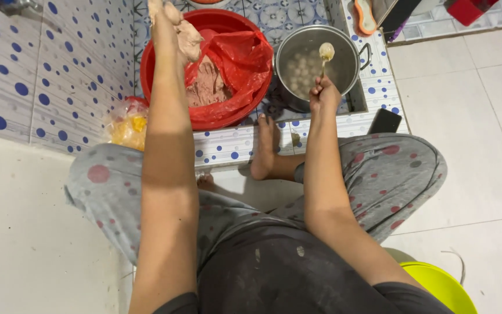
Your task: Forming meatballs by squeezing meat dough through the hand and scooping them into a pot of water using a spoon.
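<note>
I see my left hand (pixel 172 26) raised over the red basin (pixel 164 75), its fingers clamped on a lump of pale beige-pink paste (pixel 188 40) that clings to them and hangs soft and sticky against the palm. My right hand (pixel 323 93) is closed in a fist on the thin handle of a spoon (pixel 325 55), held upright over the steel pot (pixel 344 64); the spoon's bowl carries a small rounded blob of the same pale paste. The red basin sits on the blue-dotted tiled floor (pixel 222 148) just ahead of my knees and is lined with a red plastic bag (pixel 239 58), which holds a mound of the pinkish-grey paste (pixel 207 84), duller and darker than the lump in my fingers. The pot stands just beside the basin, to its right, and holds cloudy water with many small pale balls (pixel 300 72) lying in it. A clear bag with yellow contents (pixel 128 125) lies near my left knee against the dotted wall, a dark phone (pixel 384 121) rests on the tiles near my right knee, and a yellow-green bowl rim (pixel 443 285) shows by my right hip.
</note>
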